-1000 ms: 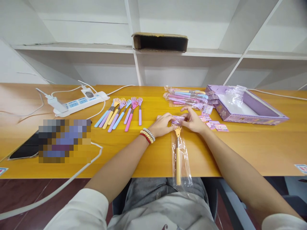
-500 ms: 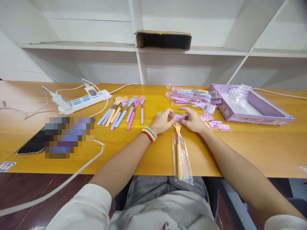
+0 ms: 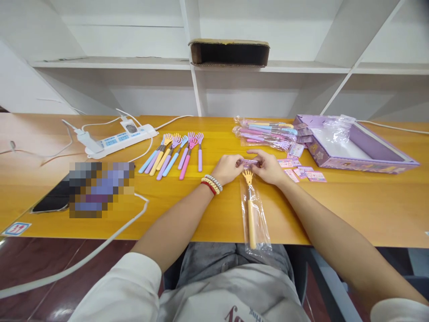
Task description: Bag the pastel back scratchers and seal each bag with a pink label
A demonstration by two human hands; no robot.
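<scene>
A small pink-purple card is pinched between my left hand and my right hand, one at each end. Just below it lies a yellow hand-shaped scratcher inside a clear plastic bag, whose bottom hangs over the table edge. The bag's upper end is hidden around my fingers. To the left, several unbagged scratchers in blue, purple, yellow and pink lie side by side. Several bagged scratchers are piled beyond my right hand, and loose cards lie to its right.
A purple open box with crumpled plastic inside stands at the right. A white power strip with cables and a black phone are at the left. One cable crosses the left front edge. Behind, a cardboard box sits on a white shelf.
The camera view has shifted slightly. Both hands keep the card in nearly the same place, and the fingers have moved only a little.
</scene>
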